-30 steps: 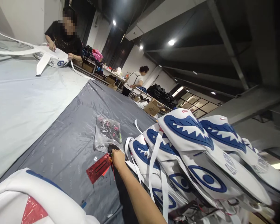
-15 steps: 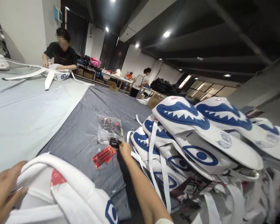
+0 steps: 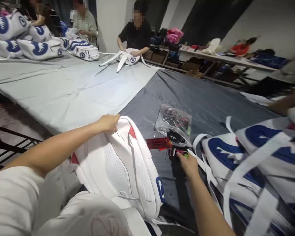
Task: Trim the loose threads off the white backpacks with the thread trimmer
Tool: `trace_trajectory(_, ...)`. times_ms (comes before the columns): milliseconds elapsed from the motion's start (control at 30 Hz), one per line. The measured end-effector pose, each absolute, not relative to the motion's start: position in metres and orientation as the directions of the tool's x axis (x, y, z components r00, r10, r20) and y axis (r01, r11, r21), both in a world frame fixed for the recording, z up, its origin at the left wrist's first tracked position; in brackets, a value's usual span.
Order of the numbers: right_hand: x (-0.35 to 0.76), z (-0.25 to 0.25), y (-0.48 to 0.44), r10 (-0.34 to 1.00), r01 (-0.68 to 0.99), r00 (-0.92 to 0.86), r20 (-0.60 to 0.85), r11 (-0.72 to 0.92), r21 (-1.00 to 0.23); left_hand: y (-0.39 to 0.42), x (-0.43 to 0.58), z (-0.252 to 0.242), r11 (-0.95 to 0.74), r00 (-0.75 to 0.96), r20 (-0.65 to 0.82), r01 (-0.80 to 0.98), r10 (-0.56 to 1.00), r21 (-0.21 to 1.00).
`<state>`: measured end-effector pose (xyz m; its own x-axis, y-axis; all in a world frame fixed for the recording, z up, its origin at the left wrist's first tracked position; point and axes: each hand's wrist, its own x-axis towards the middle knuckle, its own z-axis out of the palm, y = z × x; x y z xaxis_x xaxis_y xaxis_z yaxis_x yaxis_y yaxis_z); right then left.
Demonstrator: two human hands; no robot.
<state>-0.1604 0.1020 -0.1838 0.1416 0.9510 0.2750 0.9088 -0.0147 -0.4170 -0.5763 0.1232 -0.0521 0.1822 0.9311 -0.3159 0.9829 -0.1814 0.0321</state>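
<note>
My left hand [image 3: 108,123] is closed on the top edge of a white backpack [image 3: 145,164], which leans towards me at the near edge of the table. Its ribbed mesh back panel faces me, with red triangular patches at the edges and a blue eye shape low on the right. My right hand [image 3: 189,165] is closed over the dark cover, its fingertips on a small black piece [image 3: 175,151] with pink and green bits, too small to name. Just beyond lies a clear plastic bag [image 3: 178,119] of small black and pink parts. A flat red packet [image 3: 158,143] lies to its left.
White backpacks [image 3: 226,154] with blue toothed mouths and loose straps are piled at my right. More stand in a far-left stack [image 3: 39,42]. Across the grey-covered table [image 3: 93,88], a person in black [image 3: 137,32] handles another backpack. A dark stool [image 3: 9,141] stands lower left.
My view has swung left and down. My left hand still holds the backpack, now fully in view. My right hand remains near the clear bag and the red packet, with a small black piece at its fingers.
</note>
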Motion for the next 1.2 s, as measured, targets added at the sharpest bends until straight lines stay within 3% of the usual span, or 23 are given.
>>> trace_trajectory(100, -0.173, -0.168, 0.097, 0.948, 0.935, 0.177, 0.264, -0.078, -0.347, 0.119, -0.577, -0.055, -0.183, 0.191, -0.298, 0.982, 0.935, 0.057)
trace_trajectory(233, -0.218, -0.109, 0.073, 0.915, 0.949, 0.269, 0.299, -0.200, -0.242, 0.116, -0.577, -0.056, -0.223, 0.236, -0.274, 0.972, 0.932, 0.078)
trace_trajectory(267, -0.235, -0.094, 0.064, 0.919, 0.942, 0.252, 0.302, -0.162, -0.293, 0.116, -0.577, -0.056, -0.233, 0.246, -0.273, 0.969, 0.930, 0.081)
trace_trajectory(367, -0.294, -0.066, 0.041, 0.908, 0.763, 0.047, 0.416, 0.237, -0.602, 0.118, -0.578, -0.055, -0.250, 0.263, -0.292, 0.965, 0.920, 0.080)
trace_trajectory(467, -0.344, -0.070, 0.039, 0.853, 0.533, -0.236, 0.465, 0.514, -0.672, 0.123, -0.577, -0.054, -0.263, 0.274, -0.320, 0.962, 0.907, 0.078)
trace_trajectory(633, -0.375, -0.100, 0.069, 0.779, 0.568, -0.470, 0.414, 0.627, -0.534, 0.130, -0.576, -0.052, -0.277, 0.293, -0.364, 0.956, 0.884, 0.096)
trace_trajectory(767, -0.378, -0.102, 0.078, 0.762, 0.599, -0.542, 0.354, 0.646, -0.473, 0.133, -0.576, -0.052, -0.281, 0.302, -0.382, 0.953, 0.873, 0.110)
trace_trajectory(933, -0.381, -0.095, 0.064, 0.720, 0.654, -0.573, 0.392, 0.690, -0.311, 0.136, -0.577, -0.054, -0.295, 0.318, -0.396, 0.948, 0.861, 0.120)
trace_trajectory(1200, -0.381, -0.103, 0.054, 0.712, 0.639, -0.512, 0.481, 0.689, -0.341, 0.136, -0.579, -0.053, -0.300, 0.335, -0.392, 0.942, 0.857, 0.148)
